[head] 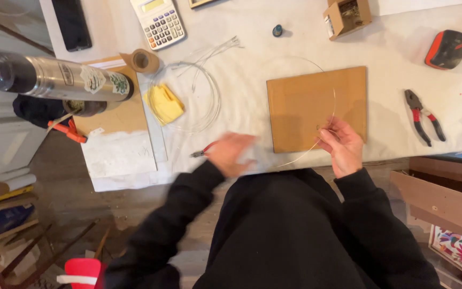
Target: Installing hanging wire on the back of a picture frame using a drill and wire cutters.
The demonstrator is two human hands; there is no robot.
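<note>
My right hand [342, 143] fingers pinch the thin wire loop [331, 101] over the brown board [306, 101]; my left hand [230, 154], blurred, grips small red-handled pliers [201, 151]. Best: keep the wire steady, bite near the pinch.

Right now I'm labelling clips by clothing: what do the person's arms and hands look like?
Both arms are in long black sleeves that end at the wrists. The left hand and right hand are bare: no gloves, and no rings or watch that I can make out. The left one is motion-blurred.

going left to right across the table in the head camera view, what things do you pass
Steel flask → tape roll → yellow cloth → left hand holding red-handled pliers → brown board → right hand pinching thin wire → red-handled pliers lying free.
</note>
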